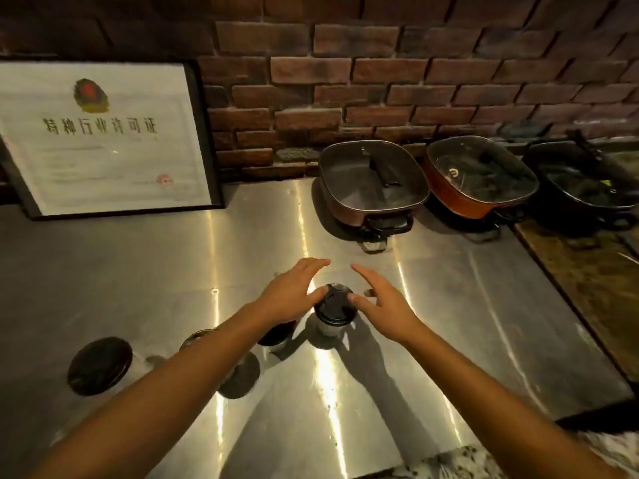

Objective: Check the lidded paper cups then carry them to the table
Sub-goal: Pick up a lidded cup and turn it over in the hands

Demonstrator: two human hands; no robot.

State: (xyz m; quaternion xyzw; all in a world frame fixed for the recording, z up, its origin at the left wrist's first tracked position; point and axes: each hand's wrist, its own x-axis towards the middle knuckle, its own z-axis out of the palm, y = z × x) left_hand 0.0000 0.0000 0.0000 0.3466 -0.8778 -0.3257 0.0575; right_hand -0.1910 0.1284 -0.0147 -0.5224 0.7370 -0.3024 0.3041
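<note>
Several paper cups with black lids stand in a row on a steel counter (432, 323). The rightmost lidded cup (334, 311) sits between my two hands. My left hand (288, 295) touches the lid's left edge with its thumb, fingers spread. My right hand (382, 305) touches the lid's right edge with its thumb, fingers also spread. Neither hand wraps the cup. A second cup (276, 335) is mostly hidden under my left wrist. My left forearm partly covers a third cup (197, 337). The leftmost cup (100, 364) stands in full view.
A framed certificate (103, 136) leans on the brick wall at back left. Three lidded electric pots stand at back right: a brown one (370, 181), an orange one (480, 178) and a black one (581, 184). The counter's right edge meets a darker surface (587, 292).
</note>
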